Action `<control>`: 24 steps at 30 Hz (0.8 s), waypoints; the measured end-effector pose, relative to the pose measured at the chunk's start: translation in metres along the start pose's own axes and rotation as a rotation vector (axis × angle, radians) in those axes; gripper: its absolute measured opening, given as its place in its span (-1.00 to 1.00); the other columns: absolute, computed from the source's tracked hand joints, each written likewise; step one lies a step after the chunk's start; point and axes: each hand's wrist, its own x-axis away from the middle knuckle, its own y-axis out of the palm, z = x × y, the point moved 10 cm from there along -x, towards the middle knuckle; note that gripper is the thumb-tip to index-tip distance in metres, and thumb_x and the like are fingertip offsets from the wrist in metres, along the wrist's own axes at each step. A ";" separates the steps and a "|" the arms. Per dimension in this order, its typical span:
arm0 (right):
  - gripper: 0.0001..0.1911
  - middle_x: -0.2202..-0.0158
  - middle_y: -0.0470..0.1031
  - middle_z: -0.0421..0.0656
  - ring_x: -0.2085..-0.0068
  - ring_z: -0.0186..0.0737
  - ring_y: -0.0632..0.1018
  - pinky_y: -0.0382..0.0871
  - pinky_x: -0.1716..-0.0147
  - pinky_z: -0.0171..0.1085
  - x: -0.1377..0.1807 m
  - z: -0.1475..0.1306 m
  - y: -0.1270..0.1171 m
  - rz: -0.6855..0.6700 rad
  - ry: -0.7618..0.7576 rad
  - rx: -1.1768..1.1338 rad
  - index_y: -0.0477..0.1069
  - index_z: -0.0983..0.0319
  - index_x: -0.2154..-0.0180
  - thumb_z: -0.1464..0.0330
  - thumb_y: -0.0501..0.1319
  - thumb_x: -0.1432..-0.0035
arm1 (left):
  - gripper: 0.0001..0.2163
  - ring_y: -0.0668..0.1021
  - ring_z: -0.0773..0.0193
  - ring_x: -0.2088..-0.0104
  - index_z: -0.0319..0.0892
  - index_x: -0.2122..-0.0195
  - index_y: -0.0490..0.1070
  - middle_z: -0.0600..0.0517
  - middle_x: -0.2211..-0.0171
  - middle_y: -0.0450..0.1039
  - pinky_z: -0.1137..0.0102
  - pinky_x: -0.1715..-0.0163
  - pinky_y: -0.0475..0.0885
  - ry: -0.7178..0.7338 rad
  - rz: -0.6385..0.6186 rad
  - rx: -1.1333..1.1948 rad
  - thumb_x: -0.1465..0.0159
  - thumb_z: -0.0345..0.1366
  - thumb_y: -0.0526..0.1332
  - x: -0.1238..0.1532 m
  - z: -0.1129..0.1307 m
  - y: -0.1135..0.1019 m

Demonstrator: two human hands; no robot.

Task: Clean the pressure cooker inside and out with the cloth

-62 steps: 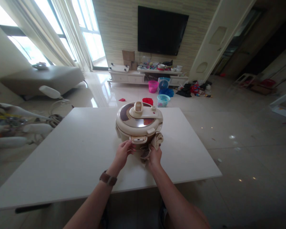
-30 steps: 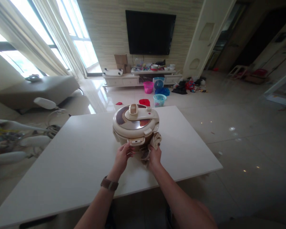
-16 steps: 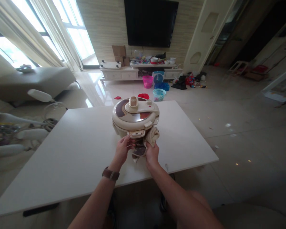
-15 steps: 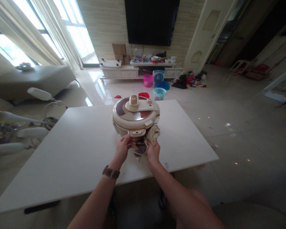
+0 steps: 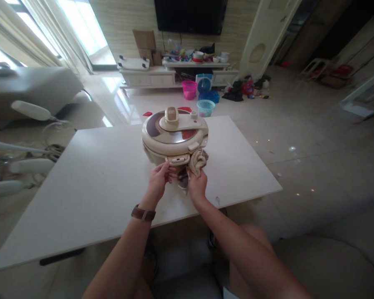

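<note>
- Head view: the cooker (image 5: 157, 145) stands upright on the tabletop (image 5: 96, 178), right of its middle, its front handle (image 5: 178, 159) turned toward the person, which puts that side within easy reach of both arms.
- Its lid (image 5: 170, 135) lies seated on the body with no gap showing, so the whole seems to stand as one steady piece.
- The left hand (image 5: 158, 178) meets the left end of the handle from below, thumb and forefinger uppermost, the other fingers loosely curled. It probably steadies the cooker; whether it truly pinches the handle, I cannot tell.
- The right hand (image 5: 198, 182) is closed around a cloth (image 5: 198, 161), gripping it by the middle.
- One bunched part of the cloth sticks up above the fist, at the cooker's front right side; bunching likely gives a thick, soft pad. A darker flap hangs loose between the two hands, presumably because the grip takes in only part of the fabric.
- Cloth and cooker overlap in this view, and contact looks likely, though the fist hides part of the cooker's side.
- Both forearms come in from the near edge, one on each side, so the front of the cooker sits framed between them.
- Beyond the tabletop, a pink basket (image 5: 189, 90) and a teal basket (image 5: 206, 109) stand on the floor, well apart from the hands.
</note>
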 end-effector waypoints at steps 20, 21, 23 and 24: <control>-0.58 0.14 0.70 -0.07 0.14 -0.11 0.63 0.51 0.06 -0.18 -0.009 0.053 0.001 0.217 0.314 -0.160 0.62 0.28 0.12 0.32 0.28 0.06 | -0.60 0.56 0.34 0.67 -0.25 0.32 0.50 -0.01 0.47 0.57 0.54 0.79 0.08 -0.007 0.029 -0.083 -0.17 0.02 0.48 0.006 0.004 -0.006; -0.57 0.11 0.71 -0.05 0.11 -0.09 0.64 0.51 0.03 -0.16 -0.005 0.048 0.003 0.199 0.283 -0.161 0.62 0.28 0.10 0.29 0.28 0.03 | -0.60 0.56 0.34 0.67 -0.25 0.32 0.50 -0.02 0.46 0.57 0.54 0.79 0.07 -0.007 0.022 -0.084 -0.17 0.02 0.48 0.005 0.004 -0.006; -0.57 0.08 0.71 -0.04 0.06 -0.06 0.64 0.50 -0.03 -0.13 0.004 0.028 0.007 0.157 0.191 -0.153 0.62 0.27 0.09 0.23 0.30 -0.01 | -0.60 0.57 0.34 0.66 -0.26 0.32 0.51 -0.04 0.44 0.59 0.54 0.78 0.07 -0.012 0.011 -0.081 -0.16 0.01 0.49 0.005 0.005 -0.005; -0.58 0.07 0.71 -0.04 0.04 -0.06 0.63 0.49 -0.07 -0.12 0.008 0.016 0.008 0.138 0.138 -0.151 0.63 0.27 0.08 0.21 0.30 -0.03 | -0.60 0.57 0.34 0.66 -0.26 0.32 0.51 -0.05 0.43 0.59 0.54 0.78 0.07 -0.017 0.008 -0.077 -0.15 0.00 0.49 0.005 0.005 -0.004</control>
